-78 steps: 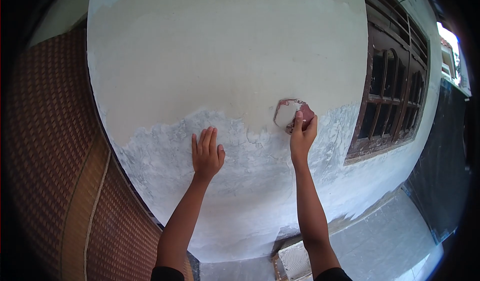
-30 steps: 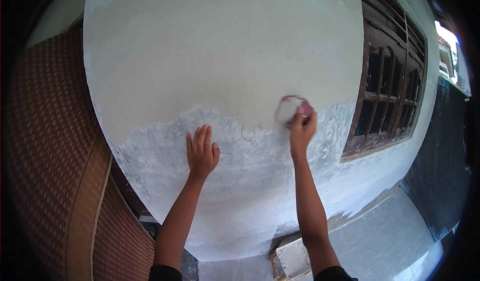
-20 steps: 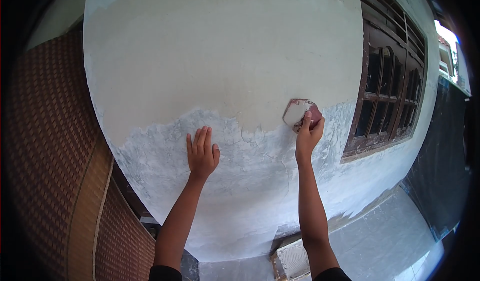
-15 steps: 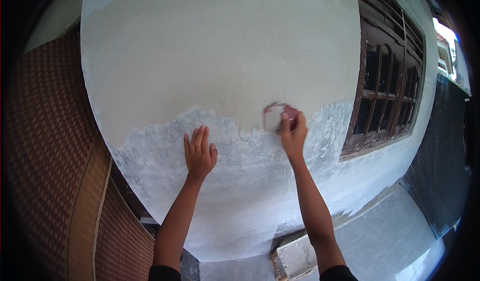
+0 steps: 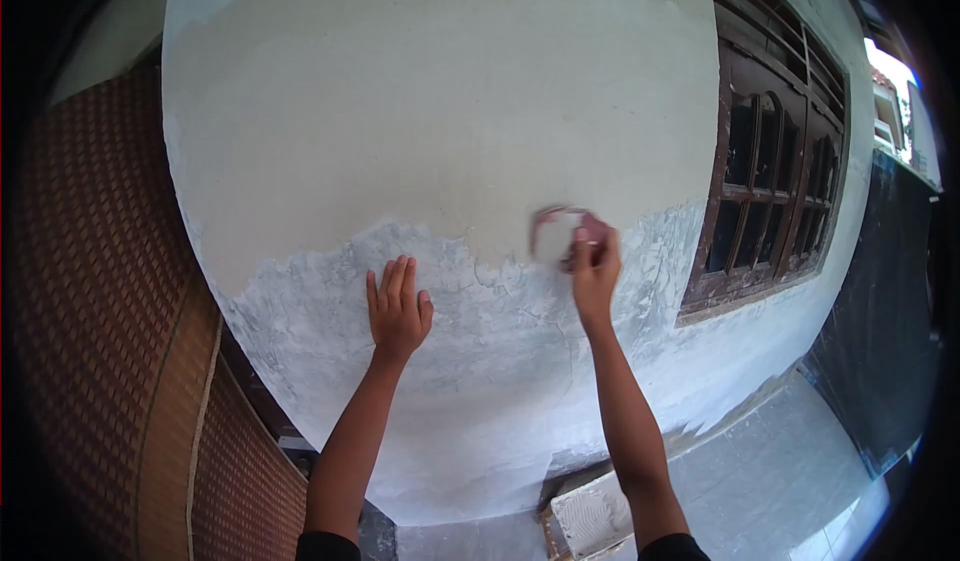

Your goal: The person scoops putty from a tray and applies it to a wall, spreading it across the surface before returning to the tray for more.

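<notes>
My left hand [image 5: 398, 311] lies flat against the wall [image 5: 440, 111], fingers stretched upward, on the patchy grey-white part below the smoother beige part. To its right, my right hand [image 5: 597, 271] grips a reddish-brown piece of sandpaper [image 5: 556, 237] with a whitish face. The sandpaper is at the wall, near the ragged border between the beige and grey-white areas. Motion blurs its edges, and my fingers hide part of it.
A brown wooden window [image 5: 770, 161] is set in the wall at the right. Woven brown panels [image 5: 110, 261] stand along the left. Low down, a tray [image 5: 595, 516] with whitish paste sits on the grey floor [image 5: 760, 461]. A dark sheet [image 5: 870, 311] hangs at far right.
My right hand and the sandpaper have shifted slightly to the right along the wall. My left hand stays in nearly the same place.
</notes>
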Tool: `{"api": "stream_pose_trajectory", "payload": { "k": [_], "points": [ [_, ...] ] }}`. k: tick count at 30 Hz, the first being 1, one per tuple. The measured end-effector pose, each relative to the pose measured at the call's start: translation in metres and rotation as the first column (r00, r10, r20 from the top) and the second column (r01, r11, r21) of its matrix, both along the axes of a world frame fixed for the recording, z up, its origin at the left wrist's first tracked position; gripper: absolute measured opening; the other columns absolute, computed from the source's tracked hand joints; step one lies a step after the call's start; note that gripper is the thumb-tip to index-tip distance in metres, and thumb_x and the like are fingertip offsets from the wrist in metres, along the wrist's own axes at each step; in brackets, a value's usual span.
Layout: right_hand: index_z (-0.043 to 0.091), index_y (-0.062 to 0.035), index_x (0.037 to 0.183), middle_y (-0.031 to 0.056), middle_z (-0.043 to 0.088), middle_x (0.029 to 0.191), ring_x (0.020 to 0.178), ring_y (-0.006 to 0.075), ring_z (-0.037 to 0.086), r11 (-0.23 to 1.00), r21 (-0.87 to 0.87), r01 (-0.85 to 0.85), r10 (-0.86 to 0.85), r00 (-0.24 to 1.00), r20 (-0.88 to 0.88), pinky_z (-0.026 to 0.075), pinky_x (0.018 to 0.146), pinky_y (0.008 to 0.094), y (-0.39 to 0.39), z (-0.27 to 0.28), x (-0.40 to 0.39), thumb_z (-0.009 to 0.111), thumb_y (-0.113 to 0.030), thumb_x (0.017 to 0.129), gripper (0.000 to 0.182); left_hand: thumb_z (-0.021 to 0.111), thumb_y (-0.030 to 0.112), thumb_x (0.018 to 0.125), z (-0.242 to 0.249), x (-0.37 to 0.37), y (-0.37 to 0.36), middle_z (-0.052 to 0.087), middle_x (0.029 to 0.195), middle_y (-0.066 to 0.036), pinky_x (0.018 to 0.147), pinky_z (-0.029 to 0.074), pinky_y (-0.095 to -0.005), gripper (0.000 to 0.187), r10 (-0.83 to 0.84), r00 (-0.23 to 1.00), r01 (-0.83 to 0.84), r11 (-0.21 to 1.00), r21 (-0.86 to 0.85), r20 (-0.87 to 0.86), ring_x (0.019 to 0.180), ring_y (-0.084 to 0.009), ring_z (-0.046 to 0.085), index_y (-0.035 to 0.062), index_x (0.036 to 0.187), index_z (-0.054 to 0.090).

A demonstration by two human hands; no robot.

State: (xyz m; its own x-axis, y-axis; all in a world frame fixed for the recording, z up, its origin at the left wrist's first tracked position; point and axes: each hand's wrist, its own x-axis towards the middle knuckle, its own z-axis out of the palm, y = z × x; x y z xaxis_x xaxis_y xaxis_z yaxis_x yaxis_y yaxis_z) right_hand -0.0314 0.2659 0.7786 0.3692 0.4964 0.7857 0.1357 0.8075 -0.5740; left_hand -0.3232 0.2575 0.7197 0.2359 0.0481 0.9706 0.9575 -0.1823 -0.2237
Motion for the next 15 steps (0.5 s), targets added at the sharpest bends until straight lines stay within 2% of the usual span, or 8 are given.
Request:
{"api": "stream_pose_trajectory", "payload": {
  "k": [1,4,6,9,10,12,14,15],
  "points": [
    [0.056,0.0005,0.109,0.0093,0.062,0.096,0.078,0.0112,0.058,1.0,-0.004,0.001,-0.001,1.0,-0.001,0.05,0.066,0.0281,0.0,0.0,0.003,0.059,-0.027,0.097,0.031,0.047,0.021,0.094,0.0,0.0,-0.001,0.044,0.14,-0.01,0.115,0.025,-0.0522,0.049,-0.003,1.0,0.003,1.0,0.007,0.001,0.134,-0.0256,0.039,0.0035,0.139,0.045],
    [0.056,0.0007,0.11,0.0083,0.061,0.093,0.08,0.0131,0.058,0.981,-0.006,0.196,-0.195,0.972,-0.129,0.05,0.07,0.0297,0.006,0.011,0.018,0.06,-0.025,0.097,0.029,0.048,0.021,0.094,0.0,0.0,-0.002,0.044,0.141,-0.01,0.115,0.026,-0.0524,0.049,0.001,1.0,-0.001,1.0,-0.004,0.002,0.134,-0.0256,0.039,0.0032,0.139,0.045],
    [0.057,0.0,0.109,0.0074,0.06,0.093,0.081,0.0128,0.058,0.993,0.054,0.107,-0.08,0.927,-0.365,0.05,0.069,0.0299,-0.001,0.018,0.018,0.057,-0.023,0.098,0.026,0.048,0.021,0.094,0.0,0.0,-0.001,0.044,0.14,-0.01,0.115,0.026,-0.0524,0.049,0.006,1.0,-0.006,1.0,0.0,0.006,0.134,-0.0257,0.039,0.003,0.139,0.045],
    [0.058,-0.0007,0.107,0.0081,0.059,0.09,0.076,0.0132,0.055,0.997,0.075,-0.005,0.007,1.0,-0.019,0.046,0.066,0.0289,0.003,0.015,-0.019,0.06,-0.025,0.096,0.027,0.049,0.02,0.093,0.002,0.0,-0.001,0.044,0.14,-0.01,0.115,0.026,-0.0526,0.049,0.002,1.0,-0.002,1.0,0.0,-0.001,0.134,-0.0259,0.039,0.0029,0.139,0.045],
    [0.058,-0.0008,0.109,0.0105,0.059,0.09,0.075,0.0159,0.055,0.985,0.064,0.162,-0.172,0.963,0.206,0.045,0.067,0.0313,-0.004,0.014,-0.027,0.061,-0.026,0.094,0.029,0.049,0.02,0.093,0.001,0.0,-0.003,0.044,0.14,-0.011,0.115,0.026,-0.0527,0.049,0.001,1.0,-0.001,1.0,0.003,-0.005,0.134,-0.0259,0.039,0.003,0.139,0.045],
    [0.059,-0.0016,0.11,0.0125,0.06,0.091,0.075,0.0187,0.056,0.945,0.067,0.319,-0.325,0.909,0.261,0.045,0.067,0.0325,0.011,0.017,-0.012,0.062,-0.024,0.093,0.028,0.048,0.02,0.093,0.0,0.0,-0.002,0.044,0.14,-0.01,0.115,0.026,-0.0528,0.049,-0.005,1.0,0.005,1.0,-0.004,-0.007,0.134,-0.026,0.039,0.0032,0.139,0.045],
    [0.058,0.0,0.107,0.011,0.061,0.093,0.082,0.0174,0.059,0.967,0.024,0.254,-0.246,0.953,-0.174,0.049,0.073,0.0335,0.014,0.026,0.018,0.062,-0.026,0.094,0.03,0.048,0.021,0.093,0.0,-0.001,-0.002,0.044,0.14,-0.01,0.115,0.026,-0.0529,0.049,-0.001,1.0,0.001,1.0,-0.003,0.001,0.134,-0.026,0.039,0.0033,0.139,0.045],
    [0.058,-0.0001,0.108,0.01,0.061,0.093,0.083,0.0159,0.059,0.978,0.035,0.205,-0.186,0.938,-0.292,0.05,0.073,0.0325,0.008,0.028,0.029,0.061,-0.026,0.095,0.029,0.049,0.02,0.093,-0.001,0.0,-0.002,0.044,0.14,-0.011,0.115,0.026,-0.0529,0.049,-0.003,1.0,0.003,1.0,-0.007,0.005,0.134,-0.026,0.039,0.0032,0.139,0.045]
  ]
}}
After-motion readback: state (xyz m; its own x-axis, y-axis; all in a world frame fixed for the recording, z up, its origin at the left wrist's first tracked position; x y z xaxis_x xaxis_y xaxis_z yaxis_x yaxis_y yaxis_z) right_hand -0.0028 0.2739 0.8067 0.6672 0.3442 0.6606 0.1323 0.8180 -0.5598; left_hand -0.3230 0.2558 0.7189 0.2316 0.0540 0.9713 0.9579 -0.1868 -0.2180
